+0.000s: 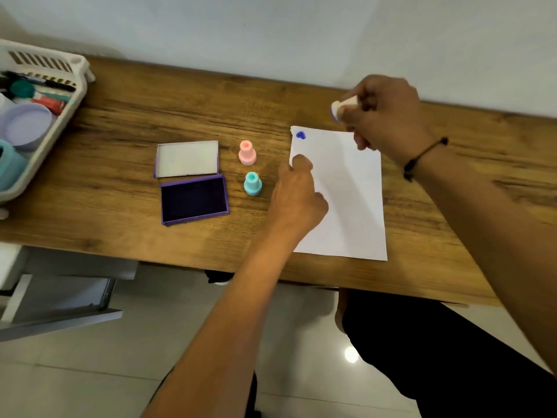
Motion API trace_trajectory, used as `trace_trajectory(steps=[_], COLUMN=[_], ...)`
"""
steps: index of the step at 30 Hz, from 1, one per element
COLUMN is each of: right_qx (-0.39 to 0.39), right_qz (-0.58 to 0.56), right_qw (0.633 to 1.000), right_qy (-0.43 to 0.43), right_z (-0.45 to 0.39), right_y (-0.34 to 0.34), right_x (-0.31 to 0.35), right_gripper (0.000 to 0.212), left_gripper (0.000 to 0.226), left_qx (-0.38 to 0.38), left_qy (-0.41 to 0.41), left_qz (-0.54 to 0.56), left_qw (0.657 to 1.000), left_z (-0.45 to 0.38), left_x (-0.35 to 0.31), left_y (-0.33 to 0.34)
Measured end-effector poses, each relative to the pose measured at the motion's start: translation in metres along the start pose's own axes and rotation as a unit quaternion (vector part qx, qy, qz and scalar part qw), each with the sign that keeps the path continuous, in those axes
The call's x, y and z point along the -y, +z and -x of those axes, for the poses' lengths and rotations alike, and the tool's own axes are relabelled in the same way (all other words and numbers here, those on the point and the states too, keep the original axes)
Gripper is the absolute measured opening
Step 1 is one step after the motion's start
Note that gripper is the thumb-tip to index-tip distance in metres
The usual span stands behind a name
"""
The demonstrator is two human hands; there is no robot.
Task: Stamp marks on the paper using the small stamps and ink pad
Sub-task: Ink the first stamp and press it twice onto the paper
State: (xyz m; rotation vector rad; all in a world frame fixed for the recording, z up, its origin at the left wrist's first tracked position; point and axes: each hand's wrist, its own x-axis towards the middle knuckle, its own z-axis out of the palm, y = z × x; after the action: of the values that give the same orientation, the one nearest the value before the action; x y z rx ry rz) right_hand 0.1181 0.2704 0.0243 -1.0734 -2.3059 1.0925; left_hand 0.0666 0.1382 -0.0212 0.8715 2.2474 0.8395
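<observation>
A: Paper [346,194] lies flat on the wooden desk [150,122], long axis running away from the person, with one blue mark [300,135] in its far left corner.

B: And the hands?

A: The left hand [297,197] rests curled on the sheet's left edge, thumb pressing down, pinning it. The right hand [382,116] is closed around a white stamp [342,108], held tilted in the air just past the sheet's far edge, inked face turned left.

B: So which way does the stamp have to travel?

A: Toward the person and downward, I'd say. The bare sheet lies right below and nearer than the hand, so it's a short drop, best landing to the right of the blue mark. The stamp would need turning face down first.

B: What about more ink?

A: The ink pad [194,199] sits open well to the left, beyond the pink stamp [247,152] and teal stamp [252,184], with its lid [187,159] just behind it. The left hand is nearer, but it's busy holding the sheet.
</observation>
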Motion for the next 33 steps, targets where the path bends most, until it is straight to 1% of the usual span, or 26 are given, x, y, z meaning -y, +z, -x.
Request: trace_trajectory(steps=[2,4,7,11,15,17,18,21,22,24,26,28,29,31,33], right_qx=[0.001,0.004,0.0,0.0,0.005,0.006,0.009,0.034,0.045,0.075,0.109,0.143,0.164,0.2,0.224], right_qz=[-0.039,-0.074,-0.112,-0.119,-0.121,-0.125,-0.127,-0.131,-0.124,-0.092,-0.037,0.036,0.079,0.165,0.233], right_qw=[0.999,0.995,0.989,0.989,0.988,0.988,0.988,0.989,0.991,0.992,0.987,0.974,0.963,0.939,0.916], right_qy=[0.037,0.067,0.092,0.093,0.095,0.095,0.092,0.054,0.031,-0.034,-0.109,-0.173,-0.197,-0.225,-0.235], right_z=[0.013,0.023,0.03,0.031,0.032,0.033,0.034,0.038,0.039,0.041,0.043,0.046,0.048,0.05,0.049], right_y=[0.003,0.008,0.014,0.017,0.019,0.021,0.022,0.032,0.036,0.053,0.076,0.101,0.114,0.136,0.15], right_x=[-0.004,-0.009,-0.013,-0.013,-0.012,-0.009,-0.006,0.012,0.02,0.043,0.066,0.083,0.089,0.096,0.096], right_gripper=[0.008,0.009,0.005,0.004,0.004,0.007,0.008,0.008,0.007,0.008,0.015,0.018,0.019,0.02,0.02], left_gripper=[0.037,0.028,0.023,0.022,0.018,0.014,0.012,0.012,0.015,0.023,0.033,0.04,0.041,0.042,0.052], left_qx=[0.027,0.046,0.04,0.018,0.007,-0.022,-0.053,-0.169,-0.198,-0.23,-0.222,-0.19,-0.172,-0.142,-0.12], left_qy=[-0.021,-0.051,-0.077,-0.059,-0.062,-0.039,-0.017,0.037,0.039,0.007,-0.056,-0.105,-0.117,-0.116,-0.102], left_qz=[0.062,0.13,0.198,0.186,0.169,0.149,0.13,0.074,0.048,-0.011,-0.031,-0.046,-0.054,-0.063,-0.064], left_qw=[0.997,0.989,0.976,0.981,0.984,0.988,0.99,0.982,0.978,0.973,0.973,0.975,0.977,0.981,0.985], left_z=[0.005,0.007,0.008,0.01,0.012,0.016,0.02,0.034,0.037,0.044,0.048,0.048,0.048,0.047,0.044], left_x=[0.002,0.004,0.003,0.003,0.001,0.0,0.001,0.02,0.029,0.055,0.081,0.1,0.107,0.117,0.124], left_y=[-0.008,-0.014,-0.02,-0.022,-0.021,-0.024,-0.029,-0.059,-0.07,-0.096,-0.115,-0.124,-0.126,-0.129,-0.13])
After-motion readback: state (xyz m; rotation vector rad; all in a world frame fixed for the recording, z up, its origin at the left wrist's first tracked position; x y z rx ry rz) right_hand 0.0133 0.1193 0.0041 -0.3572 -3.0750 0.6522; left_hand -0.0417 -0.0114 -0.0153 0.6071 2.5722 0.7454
